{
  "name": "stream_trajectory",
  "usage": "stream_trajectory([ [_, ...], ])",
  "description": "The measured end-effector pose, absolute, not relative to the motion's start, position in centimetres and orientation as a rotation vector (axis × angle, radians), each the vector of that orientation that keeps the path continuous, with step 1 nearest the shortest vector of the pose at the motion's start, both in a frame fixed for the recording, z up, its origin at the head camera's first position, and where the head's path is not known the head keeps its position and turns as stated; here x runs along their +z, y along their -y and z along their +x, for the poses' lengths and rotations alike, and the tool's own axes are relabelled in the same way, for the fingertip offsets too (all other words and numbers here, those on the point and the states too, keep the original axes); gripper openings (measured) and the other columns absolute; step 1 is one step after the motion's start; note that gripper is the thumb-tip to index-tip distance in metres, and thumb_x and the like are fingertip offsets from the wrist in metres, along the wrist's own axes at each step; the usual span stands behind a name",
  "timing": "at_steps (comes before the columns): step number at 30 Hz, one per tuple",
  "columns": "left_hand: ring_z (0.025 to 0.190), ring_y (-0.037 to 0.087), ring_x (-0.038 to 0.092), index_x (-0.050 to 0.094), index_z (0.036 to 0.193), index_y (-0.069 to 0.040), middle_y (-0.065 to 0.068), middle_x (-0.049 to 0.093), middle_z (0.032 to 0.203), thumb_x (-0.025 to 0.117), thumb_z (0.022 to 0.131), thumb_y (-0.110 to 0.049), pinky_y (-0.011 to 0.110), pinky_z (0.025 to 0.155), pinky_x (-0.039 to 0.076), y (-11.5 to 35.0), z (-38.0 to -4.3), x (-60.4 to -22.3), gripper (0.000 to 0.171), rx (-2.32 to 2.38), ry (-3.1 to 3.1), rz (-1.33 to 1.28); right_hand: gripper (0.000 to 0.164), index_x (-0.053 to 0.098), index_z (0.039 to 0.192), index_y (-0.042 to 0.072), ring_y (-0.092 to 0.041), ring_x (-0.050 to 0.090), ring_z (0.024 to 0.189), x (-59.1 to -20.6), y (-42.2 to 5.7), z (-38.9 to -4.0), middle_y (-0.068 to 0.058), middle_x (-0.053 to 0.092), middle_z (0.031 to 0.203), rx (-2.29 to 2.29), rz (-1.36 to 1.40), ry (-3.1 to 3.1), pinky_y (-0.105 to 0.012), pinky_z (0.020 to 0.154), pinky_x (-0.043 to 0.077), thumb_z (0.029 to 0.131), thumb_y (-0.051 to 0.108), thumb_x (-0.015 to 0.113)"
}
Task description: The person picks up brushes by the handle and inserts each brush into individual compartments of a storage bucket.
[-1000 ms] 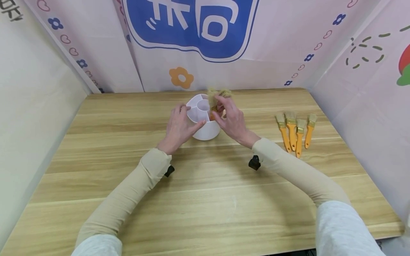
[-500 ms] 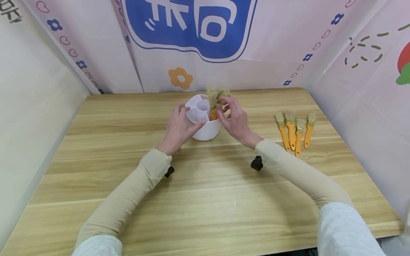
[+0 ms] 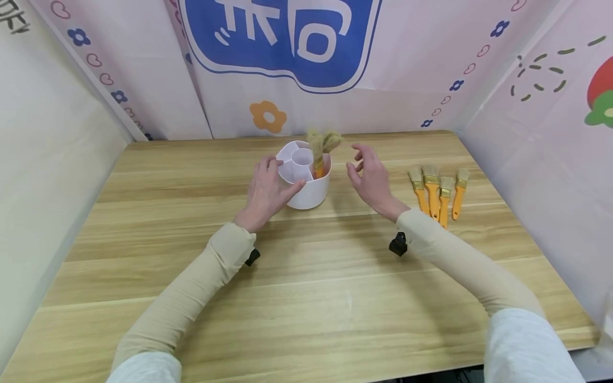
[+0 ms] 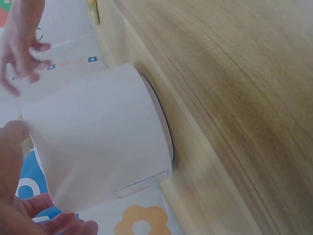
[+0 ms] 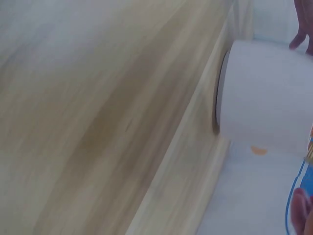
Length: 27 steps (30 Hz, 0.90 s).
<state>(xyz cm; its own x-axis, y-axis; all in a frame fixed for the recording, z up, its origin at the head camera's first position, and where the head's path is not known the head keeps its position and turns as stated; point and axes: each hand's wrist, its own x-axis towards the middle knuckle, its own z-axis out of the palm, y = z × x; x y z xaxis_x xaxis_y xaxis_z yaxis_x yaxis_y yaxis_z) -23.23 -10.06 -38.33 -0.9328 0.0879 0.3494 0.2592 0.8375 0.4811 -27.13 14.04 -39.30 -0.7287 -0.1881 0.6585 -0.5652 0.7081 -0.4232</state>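
Observation:
A white round organizer (image 3: 308,194) with several compartments stands upright on the table near the back wall. My left hand (image 3: 265,186) holds its left side, thumb on the near rim and fingers at the far-left rim. In the left wrist view, the organizer's smooth wall (image 4: 102,142) fills the middle. Paintbrushes (image 3: 318,151) with orange handles stand bristles-up in its right compartment; their exact number is hard to tell. My right hand (image 3: 371,178) hovers to the right of the organizer, apart from it, fingers loosely bent around nothing.
Several orange-handled paintbrushes (image 3: 432,191) lie side by side on the wooden table (image 3: 287,308) at the right, partly behind the right forearm. A printed back wall (image 3: 392,106) rises just beyond the organizer, with side walls left and right.
My right hand has let go of the brush bristles and drawn away to the right. The brushes stay standing in the organizer, and my left hand keeps its place on the rim.

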Motion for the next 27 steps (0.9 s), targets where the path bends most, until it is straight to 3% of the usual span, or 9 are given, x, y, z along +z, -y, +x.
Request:
stream_trajectory([
  [4,0.117,0.035,0.046,0.050,0.121,0.002,0.019,0.047,0.128,0.065,0.081,-0.049,0.045,0.095,0.046,10.2,-23.2,-38.4,0.067,-0.764,2.692,-0.267,0.040,0.045,0.128,0.003,-0.030,0.061,0.075,-39.4,-16.2,-27.9,-0.022,0.057,0.103,0.749,0.347,2.600,-0.039,0.058,0.048,0.091,0.014,0.053],
  [11,0.118,0.034,0.044,0.051,0.121,0.000,0.019,0.047,0.128,0.066,0.081,-0.049,0.046,0.092,0.046,10.5,-22.9,-38.5,0.065,-0.764,2.691,-0.292,0.048,0.035,0.136,0.002,-0.030,0.048,0.071,-40.4,-21.1,-29.7,-0.029,0.051,0.116,0.574,0.017,2.886,-0.038,0.054,0.040,0.091,0.015,0.045],
  [18,0.110,0.033,0.047,0.053,0.116,-0.003,0.019,0.048,0.121,0.068,0.080,-0.046,0.046,0.083,0.049,10.6,-22.9,-38.8,0.058,-0.759,2.642,-0.330,0.054,0.030,0.138,-0.002,-0.044,0.053,0.091,-40.4,-24.8,-30.5,-0.034,0.049,0.118,0.485,-0.171,3.060,-0.054,0.072,0.046,0.088,0.013,0.044],
  [21,0.108,0.034,0.047,0.054,0.115,-0.004,0.020,0.047,0.119,0.069,0.080,-0.044,0.046,0.082,0.048,10.7,-22.9,-38.8,0.056,-0.764,2.628,-0.344,0.053,0.031,0.137,-0.001,-0.044,0.055,0.091,-40.3,-25.7,-30.7,-0.034,0.051,0.115,0.437,-0.236,3.099,-0.052,0.068,0.047,0.088,0.013,0.043],
  [27,0.105,0.033,0.045,0.055,0.113,-0.005,0.019,0.047,0.114,0.070,0.079,-0.041,0.045,0.080,0.047,10.9,-22.9,-38.9,0.051,-0.766,2.610,-0.380,0.048,0.034,0.135,-0.001,-0.033,0.053,0.071,-40.4,-26.4,-30.9,-0.032,0.058,0.097,0.353,-0.275,3.152,-0.038,0.052,0.041,0.090,0.015,0.036],
])
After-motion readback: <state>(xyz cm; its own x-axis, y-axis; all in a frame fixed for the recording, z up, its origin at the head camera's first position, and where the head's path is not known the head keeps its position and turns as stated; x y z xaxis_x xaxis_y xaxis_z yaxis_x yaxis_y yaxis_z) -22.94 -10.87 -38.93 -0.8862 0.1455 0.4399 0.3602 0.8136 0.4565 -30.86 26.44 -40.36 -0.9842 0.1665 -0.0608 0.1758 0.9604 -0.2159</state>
